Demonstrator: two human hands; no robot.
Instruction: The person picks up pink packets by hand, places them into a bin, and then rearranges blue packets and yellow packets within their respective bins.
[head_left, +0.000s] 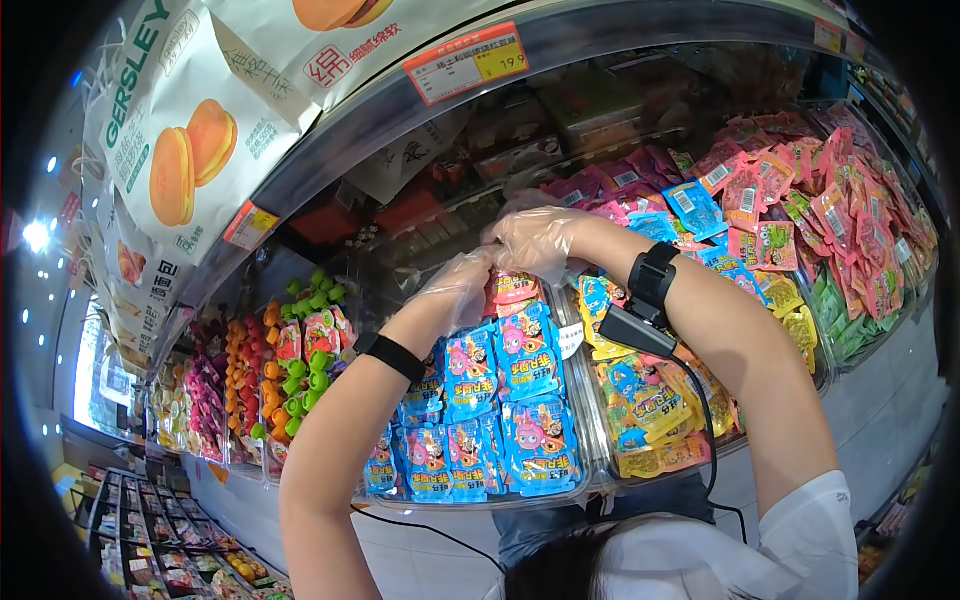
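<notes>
My left hand point(458, 288) and my right hand point(537, 242), both in thin clear plastic gloves, meet at the far end of a clear plastic bin point(480, 503). Their fingers are bent and closed, tips close together, and I cannot tell what is pinched between them. Directly below the fingertips lies a pink-red candy packet point(514, 290), partly covered by the hands. Blue candy packets point(540, 445) with a pink cartoon figure stand in rows nearer my body. Black straps circle both wrists, and the right one carries a small dark device point(637, 330).
Yellow packets point(655, 405) fill the bin to the right, with pink packets point(845, 225) heaped beyond. At left are green and orange toy-topped candies point(300, 375). A shelf edge with a price tag point(465, 63) overhangs the bins. A black cable point(706, 430) hangs from the wrist device.
</notes>
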